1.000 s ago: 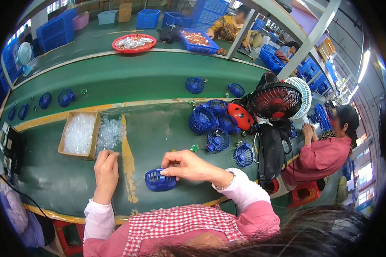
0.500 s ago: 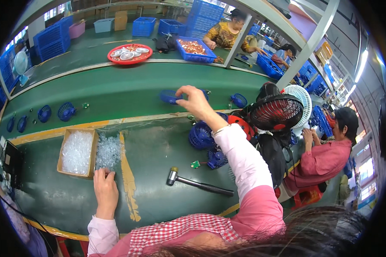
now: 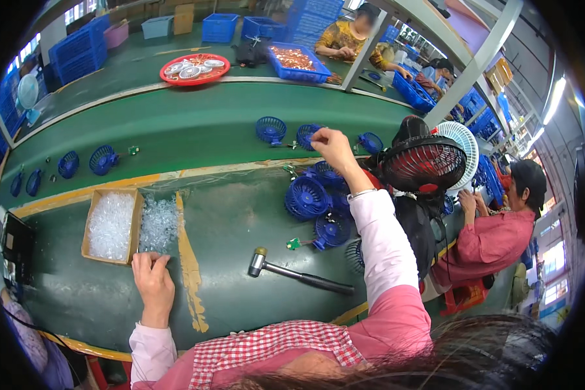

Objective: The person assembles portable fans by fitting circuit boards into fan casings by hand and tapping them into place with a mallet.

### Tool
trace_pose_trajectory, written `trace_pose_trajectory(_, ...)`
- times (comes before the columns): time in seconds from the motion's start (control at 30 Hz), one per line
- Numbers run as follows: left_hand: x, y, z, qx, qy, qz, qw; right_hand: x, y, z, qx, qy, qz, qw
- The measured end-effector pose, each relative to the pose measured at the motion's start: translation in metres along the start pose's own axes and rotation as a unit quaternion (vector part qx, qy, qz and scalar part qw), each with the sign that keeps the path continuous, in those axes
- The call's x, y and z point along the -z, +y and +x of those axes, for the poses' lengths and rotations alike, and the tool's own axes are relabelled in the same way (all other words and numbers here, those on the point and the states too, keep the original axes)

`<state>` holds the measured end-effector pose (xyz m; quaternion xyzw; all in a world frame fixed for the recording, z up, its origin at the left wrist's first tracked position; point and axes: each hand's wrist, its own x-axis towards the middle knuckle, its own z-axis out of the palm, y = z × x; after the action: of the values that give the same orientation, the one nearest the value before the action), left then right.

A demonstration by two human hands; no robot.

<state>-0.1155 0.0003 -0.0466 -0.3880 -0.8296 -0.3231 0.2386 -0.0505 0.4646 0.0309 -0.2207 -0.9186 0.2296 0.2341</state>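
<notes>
- Now we see the right hand (image 3: 335, 149) out over the green belt (image 3: 195, 130), arm stretched, its fingers bent and fingertips at the edge of the middle blue fan housing (image 3: 307, 136); whether they grip it or only brush it, we cannot tell.
- Just left of that, the left-hand blue fan housing (image 3: 271, 129) rests free of the fingers; half a second ago we had the hand farther left, with a housing by its fingertips.
- So the near tabletop (image 3: 234, 208) no longer carries the housing we saw a second ago, and we judge the handling has shifted up to the belt.
- Down here, the rubber-tipped hammer (image 3: 302, 277) lies in full view, untouched, where hand and housing covered it a second ago.
- Meanwhile our left hand (image 3: 153, 286) hangs half curled, fingertips just beside the cardboard box (image 3: 137, 224) and below the loose clear plastic pieces (image 3: 159, 223); we cannot tell whether it pinches one.
- Nearer than the belt, we have a cluster of blue housings (image 3: 307, 197) with a small green circuit board (image 3: 294, 244) alongside.
</notes>
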Motion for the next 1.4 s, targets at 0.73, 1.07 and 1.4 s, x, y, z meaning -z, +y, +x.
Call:
trace_pose_trajectory(0.73,0.002,0.003,0.001,-0.037,0.045,-0.016,0.998,0.034,-0.089,-0.107,0.121,-0.130,0.015,0.984)
trace_pose_trajectory(1.07,0.020,0.073,-0.005,0.059,-0.091,-0.340,0.934,0.035,-0.137,-0.175,0.188,0.043,0.086,0.977)
trace_pose_trajectory(1.4,0.042,0.074,-0.044,0.363,-0.224,-0.672,0.605,-0.017,-0.192,-0.234,0.283,-0.221,0.252,0.898)
